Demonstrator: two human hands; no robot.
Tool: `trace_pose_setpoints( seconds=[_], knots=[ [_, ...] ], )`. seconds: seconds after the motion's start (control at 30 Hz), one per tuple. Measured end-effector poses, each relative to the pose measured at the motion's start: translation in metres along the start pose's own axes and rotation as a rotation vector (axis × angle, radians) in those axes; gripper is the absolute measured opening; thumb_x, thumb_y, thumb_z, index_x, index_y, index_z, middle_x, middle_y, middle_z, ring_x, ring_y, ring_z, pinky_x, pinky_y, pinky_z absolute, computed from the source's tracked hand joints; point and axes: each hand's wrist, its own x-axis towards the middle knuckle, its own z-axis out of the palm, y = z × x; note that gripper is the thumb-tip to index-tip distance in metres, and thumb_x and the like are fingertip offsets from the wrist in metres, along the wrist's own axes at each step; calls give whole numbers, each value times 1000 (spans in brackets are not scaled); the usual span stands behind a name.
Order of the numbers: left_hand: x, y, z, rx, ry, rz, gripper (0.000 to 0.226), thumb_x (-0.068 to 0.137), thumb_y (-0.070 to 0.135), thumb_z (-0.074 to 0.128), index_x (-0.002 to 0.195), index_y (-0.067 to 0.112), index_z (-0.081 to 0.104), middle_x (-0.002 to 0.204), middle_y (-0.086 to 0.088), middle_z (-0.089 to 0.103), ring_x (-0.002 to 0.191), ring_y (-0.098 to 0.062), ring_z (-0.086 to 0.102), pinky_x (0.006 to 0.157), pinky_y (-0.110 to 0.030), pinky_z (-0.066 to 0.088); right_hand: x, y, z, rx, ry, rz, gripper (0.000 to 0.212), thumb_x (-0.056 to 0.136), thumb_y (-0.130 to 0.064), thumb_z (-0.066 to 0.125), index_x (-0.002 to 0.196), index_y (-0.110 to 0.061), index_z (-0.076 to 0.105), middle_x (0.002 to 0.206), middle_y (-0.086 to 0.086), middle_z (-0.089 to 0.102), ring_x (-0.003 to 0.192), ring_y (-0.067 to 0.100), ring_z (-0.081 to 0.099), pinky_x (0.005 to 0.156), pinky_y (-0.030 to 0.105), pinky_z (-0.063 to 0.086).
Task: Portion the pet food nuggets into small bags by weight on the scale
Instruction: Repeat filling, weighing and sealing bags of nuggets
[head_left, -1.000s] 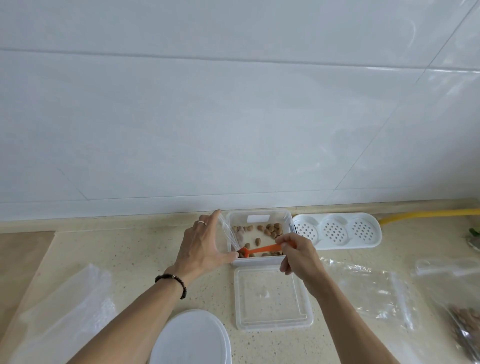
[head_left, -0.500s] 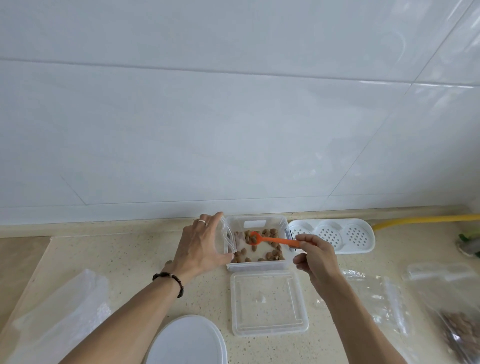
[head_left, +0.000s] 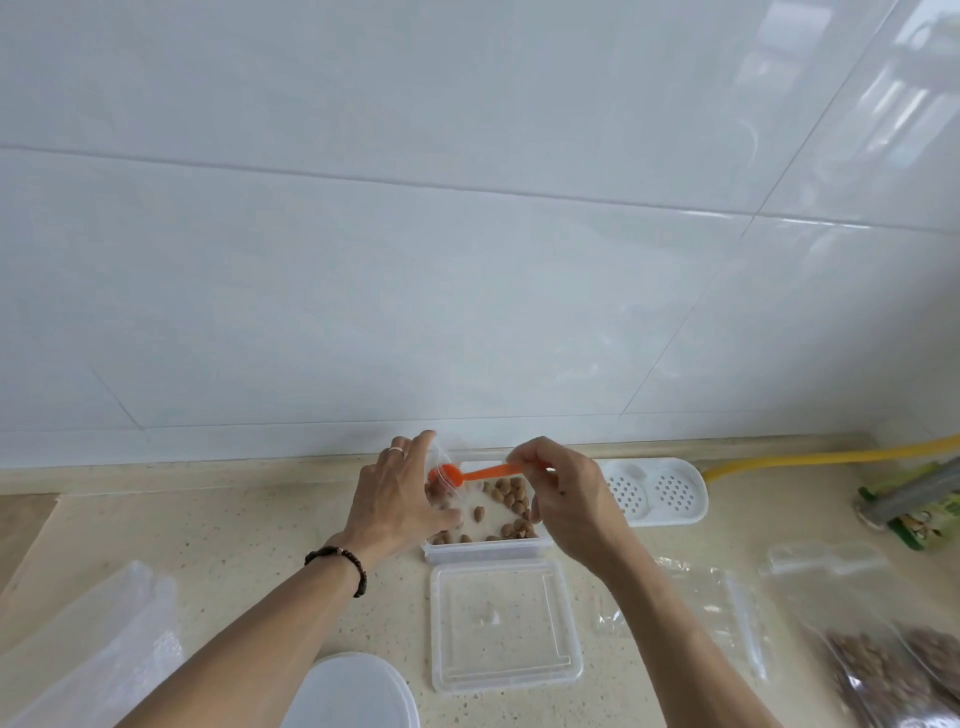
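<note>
A clear plastic container (head_left: 488, 551) against the wall holds brown pet food nuggets (head_left: 511, 493). My left hand (head_left: 400, 499) holds a small clear bag (head_left: 447, 480) open over the container's left side. My right hand (head_left: 566, 499) pinches the handle of an orange spoon (head_left: 475, 474), whose bowl reaches into the bag's mouth. The container's clear lid (head_left: 504, 623) lies flat just in front of it. A white round scale (head_left: 353, 693) shows at the bottom edge, partly cut off.
A white perforated tray (head_left: 657, 491) lies right of the container. Empty clear bags (head_left: 717, 618) and filled nugget bags (head_left: 893, 670) lie at the right, a crumpled bag (head_left: 88, 660) at the left. A yellow hose (head_left: 831, 456) and green packet (head_left: 919, 514) sit far right.
My right hand lifted the orange spoon out of the nuggets and swung its bowl left into the mouth of the bag held by my left hand. The camera view tilted slightly.
</note>
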Motion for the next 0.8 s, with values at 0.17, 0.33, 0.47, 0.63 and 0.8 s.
trace_pose_setpoints(
  seconds=[0.17, 0.33, 0.47, 0.63, 0.8],
  knots=[
    [-1, -4, -2, -27, -5, -41, 98, 65, 54, 70, 146, 23, 24, 133, -3, 43, 122, -21, 46, 98, -38, 41, -3, 3, 2, -58, 100, -80, 18, 97, -10, 52, 92, -19, 67, 61, -16, 60, 55, 13, 58, 53, 28, 44],
    [-7, -15, -3, -54, -20, -77, 100, 64, 56, 73, 145, 24, 25, 137, -3, 41, 125, -21, 44, 101, -38, 40, 0, 20, -8, 130, 382, 152, 25, 94, -3, 49, 87, -19, 67, 66, 1, 64, 57, 32, 60, 50, 39, 47],
    [-15, -24, -3, -104, -55, -74, 102, 65, 53, 76, 147, 26, 22, 142, -1, 37, 130, -20, 38, 106, -35, 35, 2, 56, 1, 1, 249, 265, 27, 95, -4, 46, 85, -20, 65, 70, 1, 65, 58, 31, 63, 53, 38, 51],
    [-20, -27, -4, -123, -65, -28, 102, 67, 52, 76, 148, 27, 21, 142, 2, 37, 128, -19, 38, 105, -32, 34, 10, 73, 24, 36, 81, 212, 29, 99, -8, 49, 84, -26, 66, 68, 1, 65, 50, 23, 62, 53, 32, 51],
    [-21, -30, -2, -112, -61, -21, 103, 67, 53, 77, 149, 26, 19, 144, 2, 35, 130, -18, 37, 107, -32, 32, 18, 71, 39, 108, -98, 186, 24, 96, -5, 55, 85, -21, 70, 72, -12, 65, 46, 17, 59, 53, 26, 51]
  ],
)
